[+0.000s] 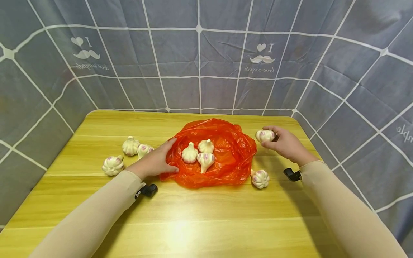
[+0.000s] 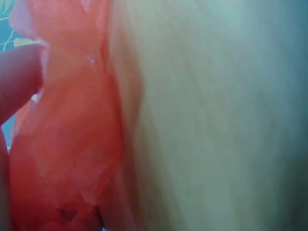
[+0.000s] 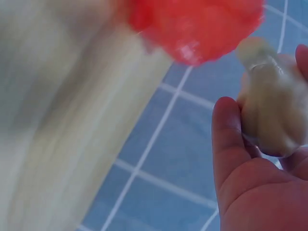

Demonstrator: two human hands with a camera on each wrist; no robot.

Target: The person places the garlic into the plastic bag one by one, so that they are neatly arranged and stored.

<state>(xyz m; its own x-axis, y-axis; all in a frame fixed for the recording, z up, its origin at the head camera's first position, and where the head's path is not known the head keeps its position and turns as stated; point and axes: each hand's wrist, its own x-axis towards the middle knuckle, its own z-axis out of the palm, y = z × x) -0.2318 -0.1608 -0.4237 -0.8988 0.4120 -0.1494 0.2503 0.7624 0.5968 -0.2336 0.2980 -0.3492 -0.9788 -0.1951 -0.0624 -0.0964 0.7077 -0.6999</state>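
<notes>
The right hand (image 1: 285, 143) had its fingers clamped round a garlic bulb (image 1: 265, 135), apparently held up off the tabletop (image 1: 238, 218), between the red plastic bag (image 1: 238, 168) and the far right corner. The left hand (image 1: 153, 161) lay at the bag's left side, thumb and fingers set apart and touching the film; whether they also pinched it, I could not tell.

The bag sat near the middle of the far edge, its mouth spread upward, with three bulbs inside (image 1: 189, 154) close together. Another bulb (image 1: 260, 179) lay just beside the bag's near right side, stem toward the film. Three more (image 1: 113, 166) rested toward the left edge, beyond and beside the left wrist.

Good handling here seemed to call for the left hand to steady the thin rim without tugging, since film this light would likely slide or fold in. The right hand did well to take the bulb by its rounded body, leaving the stem free; a level carry, clear of the crumpled rim, looked safest, as a low pass might catch the plastic or nudge the loose bulb nearby.
</notes>
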